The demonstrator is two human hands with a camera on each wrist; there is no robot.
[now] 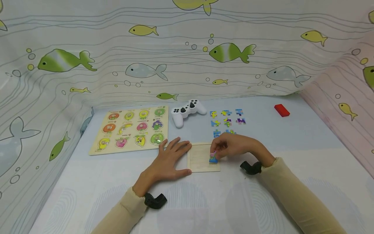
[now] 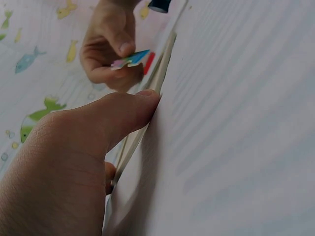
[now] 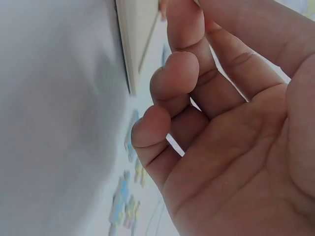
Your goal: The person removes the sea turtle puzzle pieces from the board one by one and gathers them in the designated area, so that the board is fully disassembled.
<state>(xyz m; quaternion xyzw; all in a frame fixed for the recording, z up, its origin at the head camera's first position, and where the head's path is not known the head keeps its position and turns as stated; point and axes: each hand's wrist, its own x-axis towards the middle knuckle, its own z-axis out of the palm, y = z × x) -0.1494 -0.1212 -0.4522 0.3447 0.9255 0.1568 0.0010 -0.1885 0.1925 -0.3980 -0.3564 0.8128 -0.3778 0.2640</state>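
Note:
My right hand [image 1: 233, 144] pinches a blue-and-pink jigsaw piece [image 1: 213, 159] between thumb and fingers, over the right part of a shallow wooden puzzle tray [image 1: 200, 159]. The left wrist view shows the piece [image 2: 134, 59] held tilted above the tray. Spread at the tray's left side, my left hand [image 1: 168, 163] has its thumb [image 2: 142, 101] against the near edge and its fingertips by the far left corner. In the right wrist view, curled fingers [image 3: 177, 73] hide the piece, with the tray's rim [image 3: 129, 44] beyond them.
Several loose jigsaw pieces [image 1: 227, 122] lie in rows behind the right hand. A white game controller [image 1: 188, 111] sits behind the tray. Back left is a wooden fruit puzzle board [image 1: 132, 130]; a red block [image 1: 281, 110] lies back right. A fish-patterned curtain [image 1: 181, 58] surrounds the table.

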